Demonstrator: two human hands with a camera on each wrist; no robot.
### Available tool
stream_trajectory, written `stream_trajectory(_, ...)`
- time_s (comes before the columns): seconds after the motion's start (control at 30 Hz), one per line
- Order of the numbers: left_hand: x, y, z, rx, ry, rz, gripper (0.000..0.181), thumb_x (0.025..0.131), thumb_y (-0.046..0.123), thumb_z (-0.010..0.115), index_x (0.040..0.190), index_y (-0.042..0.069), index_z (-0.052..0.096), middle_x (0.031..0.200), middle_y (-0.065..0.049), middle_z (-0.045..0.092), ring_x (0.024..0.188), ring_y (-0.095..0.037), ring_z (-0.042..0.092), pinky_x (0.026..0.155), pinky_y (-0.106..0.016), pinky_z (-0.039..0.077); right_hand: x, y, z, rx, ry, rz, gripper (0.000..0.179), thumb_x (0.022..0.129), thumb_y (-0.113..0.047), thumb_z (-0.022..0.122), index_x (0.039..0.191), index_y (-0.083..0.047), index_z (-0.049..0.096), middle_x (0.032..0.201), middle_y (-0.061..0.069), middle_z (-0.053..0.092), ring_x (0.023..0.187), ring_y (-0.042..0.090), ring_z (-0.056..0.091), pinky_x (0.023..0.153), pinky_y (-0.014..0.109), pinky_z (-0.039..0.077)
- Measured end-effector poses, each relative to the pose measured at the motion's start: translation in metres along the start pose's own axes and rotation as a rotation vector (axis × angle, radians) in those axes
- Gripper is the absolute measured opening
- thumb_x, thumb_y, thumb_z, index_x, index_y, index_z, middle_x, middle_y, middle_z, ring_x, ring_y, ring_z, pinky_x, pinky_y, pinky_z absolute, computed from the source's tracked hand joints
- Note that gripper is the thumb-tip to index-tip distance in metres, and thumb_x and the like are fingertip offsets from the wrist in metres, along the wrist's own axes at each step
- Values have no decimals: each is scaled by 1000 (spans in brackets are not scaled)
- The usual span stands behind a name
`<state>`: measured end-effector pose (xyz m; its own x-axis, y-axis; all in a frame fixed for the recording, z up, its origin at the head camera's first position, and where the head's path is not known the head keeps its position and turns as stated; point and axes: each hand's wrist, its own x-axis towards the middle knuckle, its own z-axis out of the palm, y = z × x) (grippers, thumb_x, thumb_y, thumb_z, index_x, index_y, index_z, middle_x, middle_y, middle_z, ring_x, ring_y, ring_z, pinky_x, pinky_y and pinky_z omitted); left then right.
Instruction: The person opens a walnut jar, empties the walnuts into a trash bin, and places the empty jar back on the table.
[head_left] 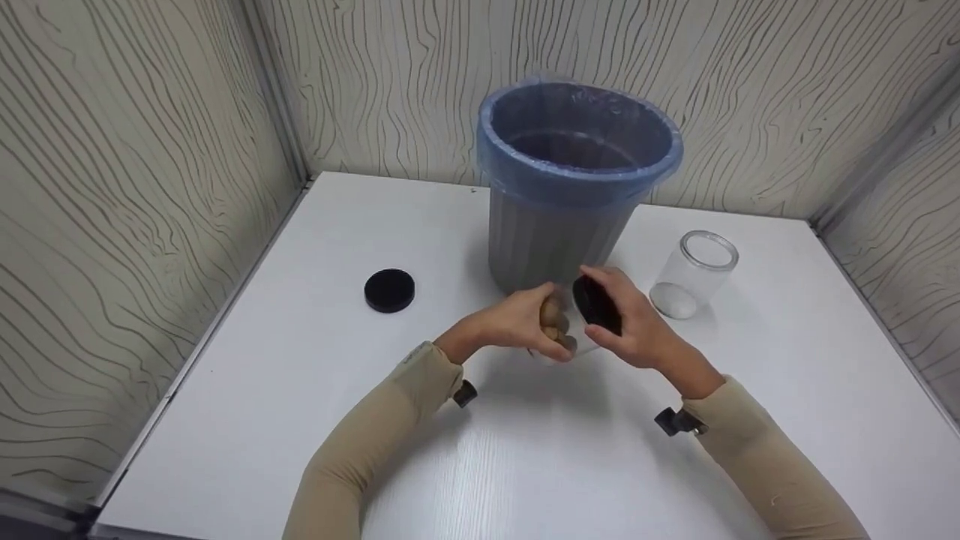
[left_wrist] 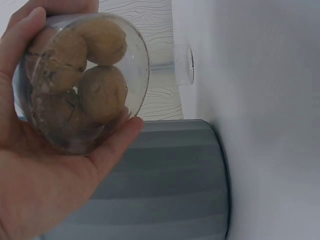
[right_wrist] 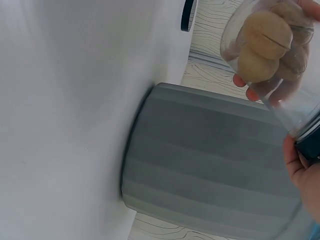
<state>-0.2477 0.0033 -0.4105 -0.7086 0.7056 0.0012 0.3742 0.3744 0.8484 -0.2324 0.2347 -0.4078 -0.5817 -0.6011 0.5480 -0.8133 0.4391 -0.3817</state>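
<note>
A clear jar (right_wrist: 295, 105) with several walnuts (left_wrist: 102, 92) at its base end is held tilted over the table, in front of the bin. My left hand (head_left: 514, 321) grips the base end, thumb and fingers wrapped round the glass. At the other end my right hand (head_left: 637, 322) holds the black lid (head_left: 598, 304), its thumb and fingers at opposite sides of the rim. In the right wrist view the lid sits at the jar's mouth.
Behind the hands stands a grey bin (head_left: 555, 244) with a blue bag liner (head_left: 585, 187) folded over its rim. A second clear jar (head_left: 690, 277), lidless, stands to the right. Another black lid (head_left: 389, 290) lies at the left of the white table (head_left: 285, 390). Wood-grain panels (head_left: 390, 82) enclose the table.
</note>
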Motion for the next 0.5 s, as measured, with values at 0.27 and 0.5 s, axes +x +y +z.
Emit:
stream_trajectory(0.27, -1, -1, -2, -76, -44, -4, 78, 66, 33, 86, 127, 12, 43, 100, -1, 56, 82, -13, 58, 67, -30, 53, 1, 1, 0, 26, 9, -89, 77, 90, -55, 51, 140, 1, 37, 134, 17, 41, 114, 26, 45, 95, 29, 37)
stream_trajectory(0.5, 0, -5, -2, -72, -18, 20, 76, 66, 32, 86, 126, 13, 44, 101, 4, 59, 86, -10, 58, 71, -26, 50, 4, 1, 1, 34, 42, -93, 77, 90, -55, 51, 139, 2, 38, 135, 18, 41, 115, 26, 45, 98, 26, 33)
